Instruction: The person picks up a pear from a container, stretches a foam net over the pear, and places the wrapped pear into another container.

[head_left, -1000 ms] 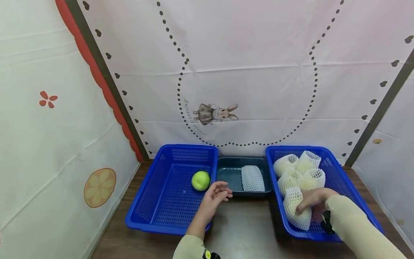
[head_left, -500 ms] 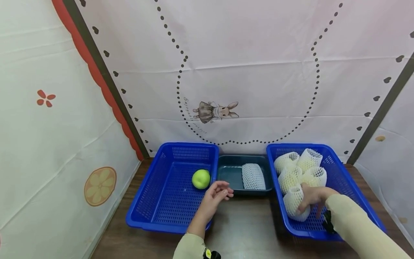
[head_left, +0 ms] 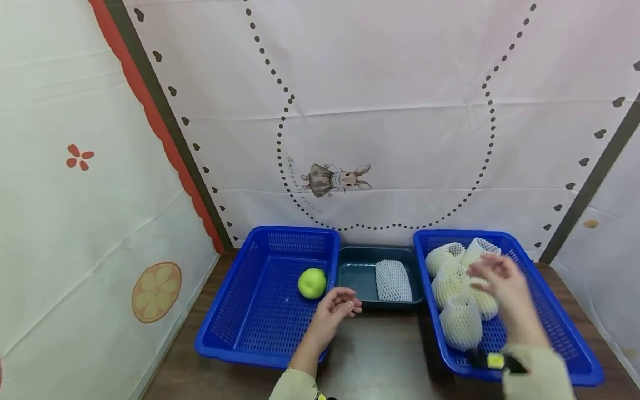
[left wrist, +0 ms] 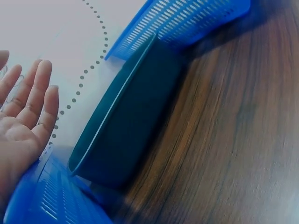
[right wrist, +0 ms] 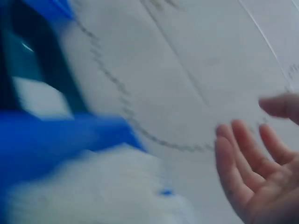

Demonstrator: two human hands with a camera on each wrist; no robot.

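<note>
In the head view my right hand [head_left: 505, 283] hovers over the right blue basket [head_left: 560, 328], fingers loosely bent and apart, holding nothing. Under it sit several pale round fruits in white foam nets, one netted fruit [head_left: 460, 322] standing nearest the front. My left hand [head_left: 330, 314] hangs relaxed by the inner rim of the left blue basket [head_left: 260, 311], with nothing in its grasp. A green apple [head_left: 312, 283] lies in that basket. Between the baskets a dark green tray [head_left: 357, 278] holds a flattened white foam net [head_left: 393, 280]. The right wrist view is blurred.
Both baskets and the tray stand on a dark wooden table [head_left: 370, 355], against a white printed cloth [head_left: 400, 139] at the back. Another cloth panel [head_left: 75, 222] rises on the left side. The tray's front wall [left wrist: 135, 126] shows in the left wrist view.
My right hand has let go of the front netted fruit and lifted up and away from it. That fruit now stands more upright in the basket. My left hand has barely moved.
</note>
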